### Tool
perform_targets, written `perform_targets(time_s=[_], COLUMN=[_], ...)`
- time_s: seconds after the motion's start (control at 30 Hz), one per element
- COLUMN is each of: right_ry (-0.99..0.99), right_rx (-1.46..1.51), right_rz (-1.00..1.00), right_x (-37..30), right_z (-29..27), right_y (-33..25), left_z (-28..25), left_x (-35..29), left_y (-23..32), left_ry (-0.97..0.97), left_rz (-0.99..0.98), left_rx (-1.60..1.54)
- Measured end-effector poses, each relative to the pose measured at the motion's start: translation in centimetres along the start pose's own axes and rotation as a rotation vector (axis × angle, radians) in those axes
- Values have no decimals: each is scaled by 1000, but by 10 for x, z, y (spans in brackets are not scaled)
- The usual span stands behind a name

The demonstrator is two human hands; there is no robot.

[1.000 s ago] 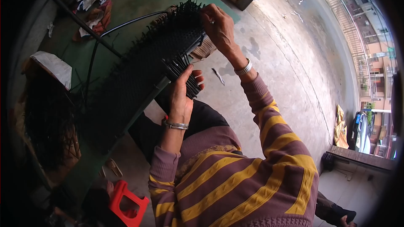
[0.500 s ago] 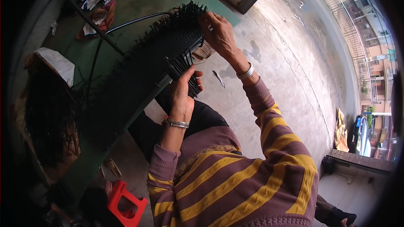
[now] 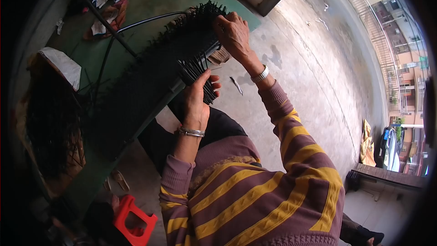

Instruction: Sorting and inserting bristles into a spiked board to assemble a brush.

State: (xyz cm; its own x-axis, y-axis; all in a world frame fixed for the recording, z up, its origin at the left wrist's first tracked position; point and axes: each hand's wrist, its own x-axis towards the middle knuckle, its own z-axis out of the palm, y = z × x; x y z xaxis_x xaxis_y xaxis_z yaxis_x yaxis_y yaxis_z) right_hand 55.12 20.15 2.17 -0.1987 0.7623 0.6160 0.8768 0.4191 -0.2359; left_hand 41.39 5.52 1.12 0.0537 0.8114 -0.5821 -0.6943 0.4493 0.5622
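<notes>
My left hand (image 3: 199, 100) is closed round a bundle of thin black strips (image 3: 192, 69), whose ends fan out over the near edge of a long dark panel (image 3: 150, 82). Along the panel's far side stands a dense row of black bristly tufts (image 3: 207, 14). At the panel's right end my right hand (image 3: 234, 36) bends over the corner beside the tufts, its fingers drawn together. What those fingertips pinch, if anything, is hidden behind the hand.
The panel lies on a green table (image 3: 150, 0). A curved black tube (image 3: 154, 20) crosses behind it. At left sits an open carton (image 3: 63, 70) heaped with dark strips. A red plastic stool (image 3: 125, 218) stands on the floor at lower left, near sandals (image 3: 120, 181).
My right hand has shifted slightly left and turned more over the panel's corner. My left hand keeps its grip on the strips, almost still.
</notes>
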Motion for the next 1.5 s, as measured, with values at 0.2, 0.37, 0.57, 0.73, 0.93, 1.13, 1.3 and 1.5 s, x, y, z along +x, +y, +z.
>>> perform_targets(time_s=[0.2, 0.37, 0.57, 0.73, 0.93, 1.13, 1.3, 1.5], right_ry=[-328, -610, 45, 166, 19, 8, -99, -647], right_rx=[471, 815, 459, 319, 200, -166, 116, 856], right_rz=[135, 253, 94, 53, 71, -83, 9, 322], right_x=[-22, -37, -9, 5, 3, 6, -11, -34], right_z=[-36, -51, -47, -15, 0, -6, -29, -63], right_y=[-15, -27, -4, 8, 9, 2, -13, -38], left_z=[-7, -3, -1, 0, -2, 1, 2, 1], left_x=[3, 4, 4, 0, 2, 2, 0, 1], left_y=[0, -4, -3, -1, 2, -1, -1, -5], left_ry=[-19, -40, -40, -74, -94, -41, -19, -21], left_rz=[-3, -14, -40, -31, -38, -21, 3, 2], left_rx=[53, 58, -83, -7, 12, 11, 59, 76])
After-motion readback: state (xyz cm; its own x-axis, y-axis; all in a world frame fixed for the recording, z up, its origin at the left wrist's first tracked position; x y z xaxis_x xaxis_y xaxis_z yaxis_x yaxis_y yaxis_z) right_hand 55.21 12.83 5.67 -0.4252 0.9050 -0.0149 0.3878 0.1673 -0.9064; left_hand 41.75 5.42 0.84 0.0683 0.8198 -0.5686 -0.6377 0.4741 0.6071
